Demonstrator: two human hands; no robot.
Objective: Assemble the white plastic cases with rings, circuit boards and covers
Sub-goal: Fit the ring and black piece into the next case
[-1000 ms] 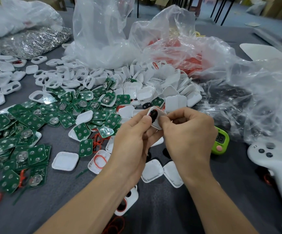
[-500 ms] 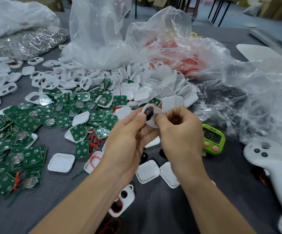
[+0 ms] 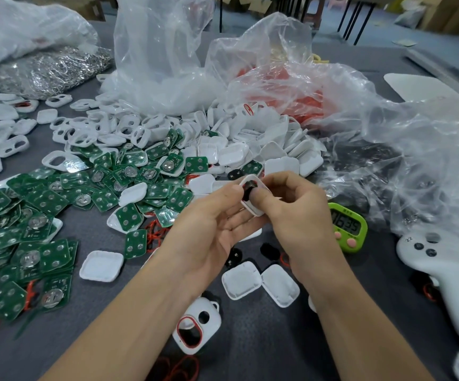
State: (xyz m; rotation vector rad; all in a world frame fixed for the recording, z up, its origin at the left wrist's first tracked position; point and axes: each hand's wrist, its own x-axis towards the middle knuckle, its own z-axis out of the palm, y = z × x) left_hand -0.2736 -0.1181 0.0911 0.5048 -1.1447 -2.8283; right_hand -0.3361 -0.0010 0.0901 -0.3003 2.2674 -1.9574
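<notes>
Circuit boards [image 3: 44,199] lay heaped at left. Left hand [image 3: 209,235] pinched the white plastic case [image 3: 257,211] above the tabletop's [image 3: 264,339] middle; right hand [image 3: 299,213] gripped it too, thumb pressing a black insert [image 3: 247,189] inside. Seating it well probably needed even, square pressure.

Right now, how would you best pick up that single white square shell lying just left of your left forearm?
Probably from straight above, pinching two opposite rims of the white shell: it lies flat, hollow side up, with bare table around its raised edges.
</notes>
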